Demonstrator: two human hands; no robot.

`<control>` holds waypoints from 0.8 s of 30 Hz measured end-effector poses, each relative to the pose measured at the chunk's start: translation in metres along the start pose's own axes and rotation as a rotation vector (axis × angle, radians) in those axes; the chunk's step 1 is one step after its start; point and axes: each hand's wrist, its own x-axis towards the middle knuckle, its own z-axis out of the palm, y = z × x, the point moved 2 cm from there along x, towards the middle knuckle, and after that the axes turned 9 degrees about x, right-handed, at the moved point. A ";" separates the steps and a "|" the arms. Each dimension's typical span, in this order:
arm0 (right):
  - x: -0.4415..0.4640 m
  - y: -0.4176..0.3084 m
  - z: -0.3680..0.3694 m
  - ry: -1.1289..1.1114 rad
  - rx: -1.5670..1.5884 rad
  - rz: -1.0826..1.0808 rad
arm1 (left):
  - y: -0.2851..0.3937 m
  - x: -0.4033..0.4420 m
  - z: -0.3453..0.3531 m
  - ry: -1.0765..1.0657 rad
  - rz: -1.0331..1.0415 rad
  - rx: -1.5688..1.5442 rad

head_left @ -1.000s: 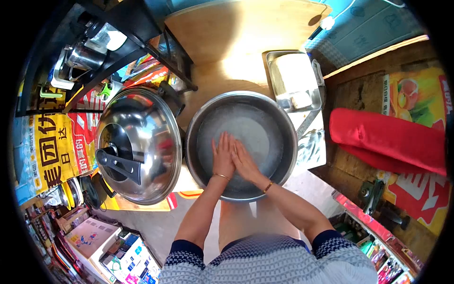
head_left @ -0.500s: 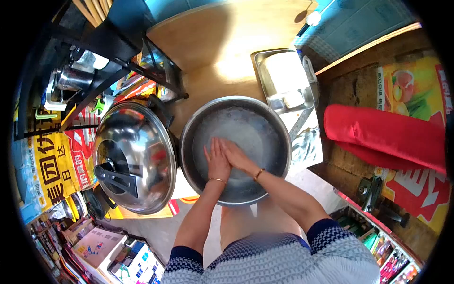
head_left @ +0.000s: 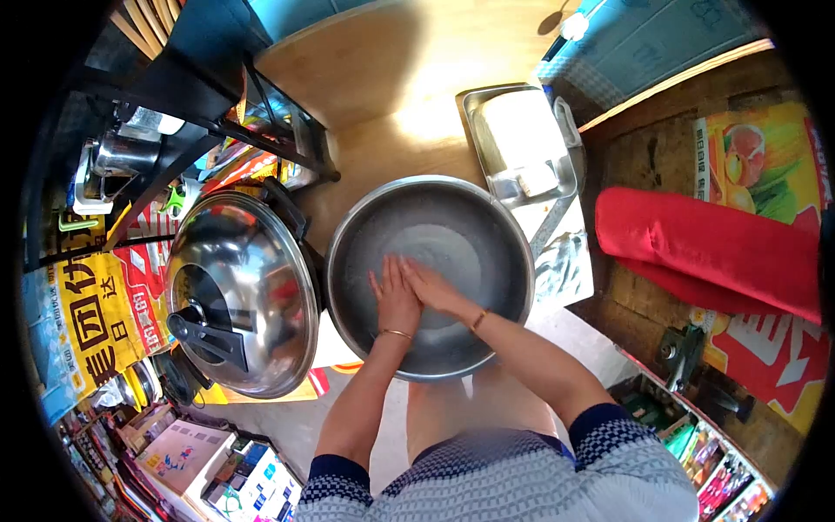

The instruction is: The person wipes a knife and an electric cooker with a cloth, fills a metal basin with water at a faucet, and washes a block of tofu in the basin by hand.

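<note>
A large round metal basin (head_left: 346, 252) stands right in front of my body, with a pale whitish round patch (head_left: 452, 248) at its bottom; I cannot tell whether that is liquid, flour or dough. Over the basin's near left part, my left hand (head_left: 397, 291) lies with its fingers stretched forward. My right hand (head_left: 432, 285) comes in from the right, its flat fingers laid against the left hand's. Neither hand shows anything held, though what lies beneath the palms is hidden. Each wrist wears a thin bracelet.
Left of the basin is a lidded pan with a shiny domed lid (head_left: 248, 304). A metal tray (head_left: 570, 178) with a white block-like item sits behind on the right. Black shelving (head_left: 217, 122) stands back left; red cloth (head_left: 696, 248) lies at right.
The hands keep nearly the same pose, pressed together in the basin. The view has shifted slightly, with the lid and shelf a little further left.
</note>
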 end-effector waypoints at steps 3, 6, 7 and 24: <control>0.014 0.002 -0.004 -0.184 0.009 0.279 | -0.001 0.001 0.003 0.016 -0.016 -0.059; -0.001 -0.022 -0.003 -0.081 0.018 0.191 | -0.005 0.004 0.023 0.098 0.023 0.107; -0.003 -0.004 0.007 0.063 -0.024 0.060 | -0.006 0.002 0.024 0.093 0.019 0.106; -0.006 0.017 0.011 0.036 -0.141 -0.046 | -0.015 -0.001 0.025 0.183 0.025 0.190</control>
